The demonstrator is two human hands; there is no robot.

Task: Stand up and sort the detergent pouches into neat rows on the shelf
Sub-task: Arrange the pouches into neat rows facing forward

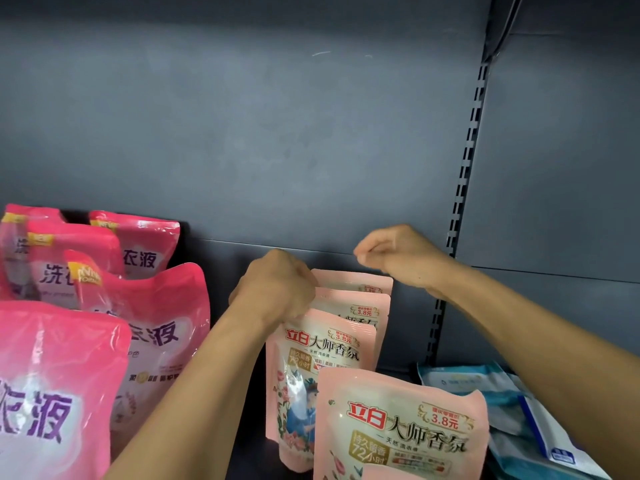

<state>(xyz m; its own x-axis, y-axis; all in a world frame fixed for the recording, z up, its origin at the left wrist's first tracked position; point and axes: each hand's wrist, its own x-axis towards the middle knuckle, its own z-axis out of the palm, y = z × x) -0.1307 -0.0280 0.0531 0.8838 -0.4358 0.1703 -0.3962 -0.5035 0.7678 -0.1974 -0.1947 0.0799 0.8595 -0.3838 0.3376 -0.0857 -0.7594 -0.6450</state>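
Now, left hand (277, 285): pinching top seam of pale pink pouches (349, 306).
Right hand (394, 254): above that row, curled, empty.
Handling: soft, slippery; grip seams.

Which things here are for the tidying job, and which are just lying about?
For the job:
pale pink pouches, standing in a row
bright pink pouches, standing at the left
blue and white pouches, lying flat at the right
left hand, at the pale pink pouches
right hand, above them, fingers curled
shelf

Just there:
back panel
slotted upright
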